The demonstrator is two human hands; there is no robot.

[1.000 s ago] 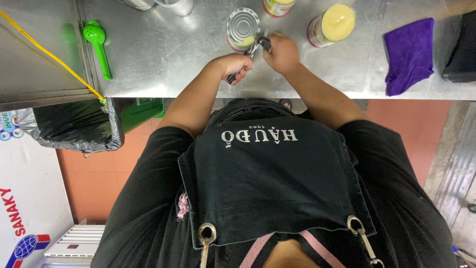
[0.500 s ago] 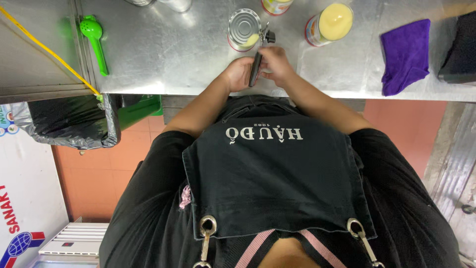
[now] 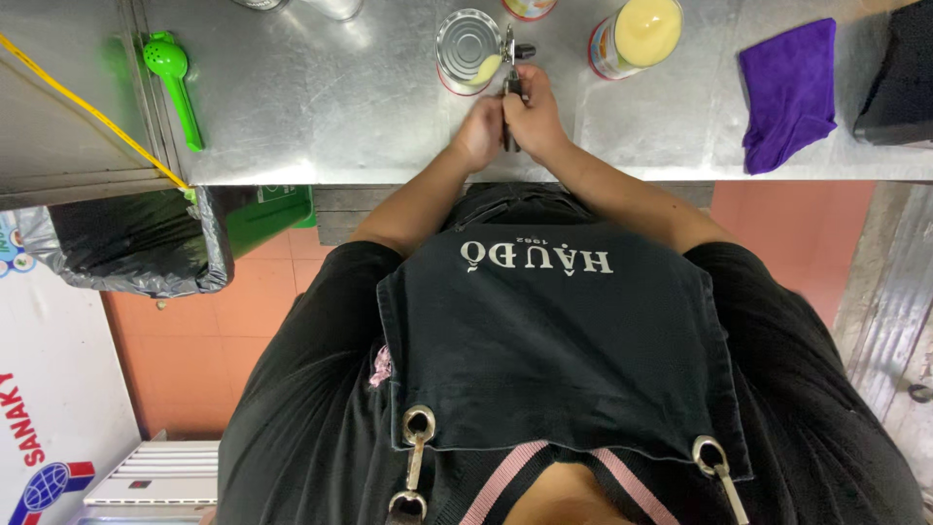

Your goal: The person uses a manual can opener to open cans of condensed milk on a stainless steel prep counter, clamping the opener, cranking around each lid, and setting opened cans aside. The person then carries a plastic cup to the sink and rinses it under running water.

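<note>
Stainless steel covered the table, which ran across the far side of the view above an orange tiled floor. Both hands were found together at the near edge of the table, just near of an opened tin can. The left hand and the right hand were each clenched, fingers grasping the handles of a can opener, whose head lay against the right rim of the tin can. Compared with a second earlier, the hands had closed up side by side and the can opener had swung from a slanted lie to point straight toward the far side; half a second earlier it had been held clear of the tin can, so the tool had since been brought back to the rim. A second can of pale yellow contents stood to the right, apart from the hands. A purple cloth lay further right. A green scoop lay at the left, untouched, beside a bin lined with a black bag.
</note>
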